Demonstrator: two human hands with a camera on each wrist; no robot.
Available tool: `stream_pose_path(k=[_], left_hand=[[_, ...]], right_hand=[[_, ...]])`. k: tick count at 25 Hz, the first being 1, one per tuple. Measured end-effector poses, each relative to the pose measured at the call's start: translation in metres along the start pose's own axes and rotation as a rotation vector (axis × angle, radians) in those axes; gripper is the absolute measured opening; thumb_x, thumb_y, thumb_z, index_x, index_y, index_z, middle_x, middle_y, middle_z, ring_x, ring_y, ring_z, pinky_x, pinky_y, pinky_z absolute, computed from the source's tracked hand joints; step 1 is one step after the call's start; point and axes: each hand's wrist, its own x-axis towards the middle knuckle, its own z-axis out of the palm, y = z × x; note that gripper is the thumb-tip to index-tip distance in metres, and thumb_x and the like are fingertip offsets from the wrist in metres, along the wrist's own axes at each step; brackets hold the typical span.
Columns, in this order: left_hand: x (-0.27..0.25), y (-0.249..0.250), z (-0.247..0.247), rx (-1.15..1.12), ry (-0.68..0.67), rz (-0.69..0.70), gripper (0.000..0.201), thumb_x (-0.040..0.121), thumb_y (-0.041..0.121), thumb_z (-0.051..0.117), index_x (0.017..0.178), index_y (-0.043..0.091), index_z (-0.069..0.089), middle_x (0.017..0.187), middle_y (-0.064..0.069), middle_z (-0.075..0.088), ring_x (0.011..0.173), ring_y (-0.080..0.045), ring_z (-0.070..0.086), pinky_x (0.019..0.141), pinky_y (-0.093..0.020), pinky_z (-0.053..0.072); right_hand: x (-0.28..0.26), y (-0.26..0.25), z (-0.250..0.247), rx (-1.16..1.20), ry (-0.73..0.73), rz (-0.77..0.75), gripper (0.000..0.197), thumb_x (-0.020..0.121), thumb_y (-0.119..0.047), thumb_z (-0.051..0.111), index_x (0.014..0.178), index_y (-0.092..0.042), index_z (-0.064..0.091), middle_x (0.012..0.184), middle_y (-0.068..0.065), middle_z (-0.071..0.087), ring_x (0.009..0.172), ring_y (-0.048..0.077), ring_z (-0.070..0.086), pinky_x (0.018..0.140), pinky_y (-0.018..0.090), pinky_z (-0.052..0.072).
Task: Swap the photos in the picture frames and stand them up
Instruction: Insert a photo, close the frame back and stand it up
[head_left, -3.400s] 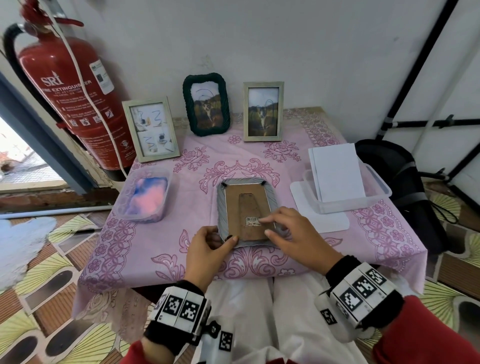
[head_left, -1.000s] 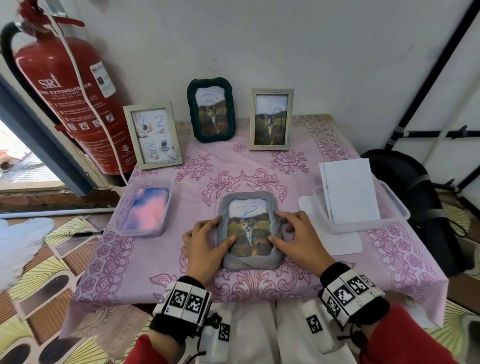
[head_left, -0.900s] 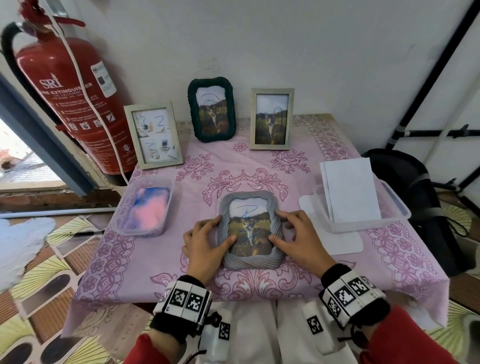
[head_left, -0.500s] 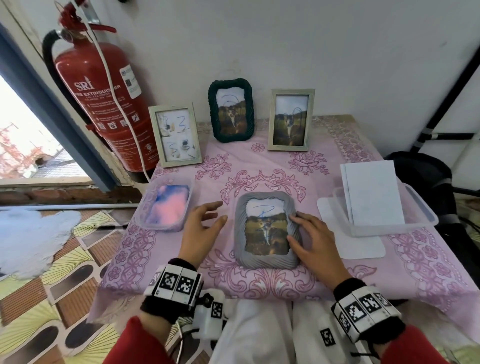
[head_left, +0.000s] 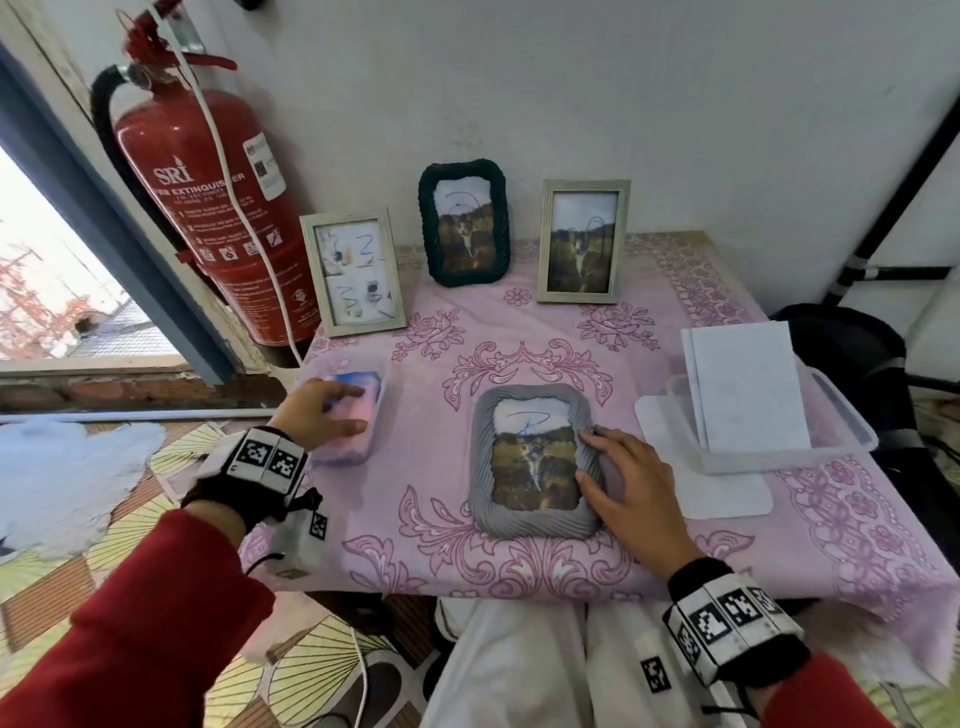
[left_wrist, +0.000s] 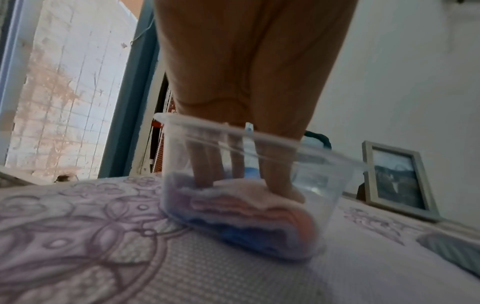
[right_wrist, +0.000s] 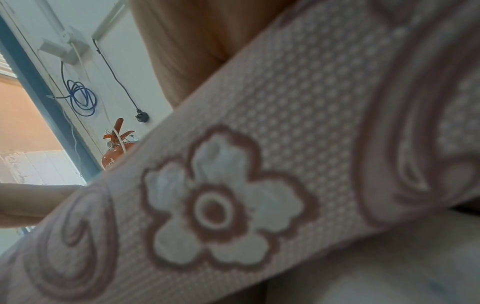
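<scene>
Pink-and-blue fluffy cloth (left_wrist: 241, 207) lies under our left fingertips (left_wrist: 207, 176), which reach down straight into the clear plastic tub (head_left: 376, 415) at the table's left edge and press on the cloth without visibly curling round it; our left hand (head_left: 317, 418) hangs over the tub's rim. Our right fingers (head_left: 605, 441) lie spread and nearly flat, touching the right border of the grey ribbed picture frame (head_left: 535, 527), which lies face up on the pink floral tablecloth (head_left: 436, 519) near the front edge, with our right hand (head_left: 631, 486) resting partly on the cloth beside it. Its photo (head_left: 535, 462) shows an animal in a field under a pale sky with a blue scribble. At the back, three frames stand upright near the wall: a pale wooden frame with a four-part picture (head_left: 353, 273) on the left, a dark green rope-edged frame (head_left: 464, 222) in the middle, and a second pale wooden frame (head_left: 583, 241) on the right. Right of the grey frame, a clear shallow tray (head_left: 841, 436) holds a stack of white sheets (head_left: 745, 384). A red fire extinguisher (head_left: 208, 208) stands at the table's left back corner.
</scene>
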Motion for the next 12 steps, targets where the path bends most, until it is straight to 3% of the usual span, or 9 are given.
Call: stream_pose_path(k=[5,9,12], left_hand=[[-0.003,0.004,0.004,0.153,0.095,0.018,0.054,0.075,0.021,0.075,0.126,0.019,0.057,0.12,-0.01,0.055,0.107,-0.026,0.054,0.095,-0.033,0.043],[-0.008,0.01,0.006,0.128,0.204,-0.009,0.037,0.08,0.02,0.067,0.117,0.023,0.064,0.114,-0.009,0.066,0.104,-0.029,0.059,0.09,-0.033,0.045],[-0.011,0.011,0.005,0.089,0.243,-0.033,0.036,0.081,0.015,0.063,0.116,0.019,0.064,0.113,-0.011,0.066,0.105,-0.031,0.059,0.09,-0.034,0.043]], right_hand=[[-0.001,0.0,0.0,-0.01,-0.007,0.001,0.04,0.087,-0.029,0.062,0.126,-0.029,0.053,0.133,-0.008,0.048,0.125,0.011,0.038,0.095,0.024,0.021],[-0.001,-0.001,0.0,-0.02,-0.007,0.001,0.04,0.087,-0.029,0.062,0.126,-0.028,0.053,0.133,-0.008,0.048,0.125,0.012,0.038,0.095,0.024,0.021],[-0.002,-0.001,-0.001,-0.028,-0.007,-0.003,0.04,0.087,-0.029,0.061,0.126,-0.028,0.053,0.133,-0.008,0.048,0.125,0.012,0.038,0.094,0.023,0.021]])
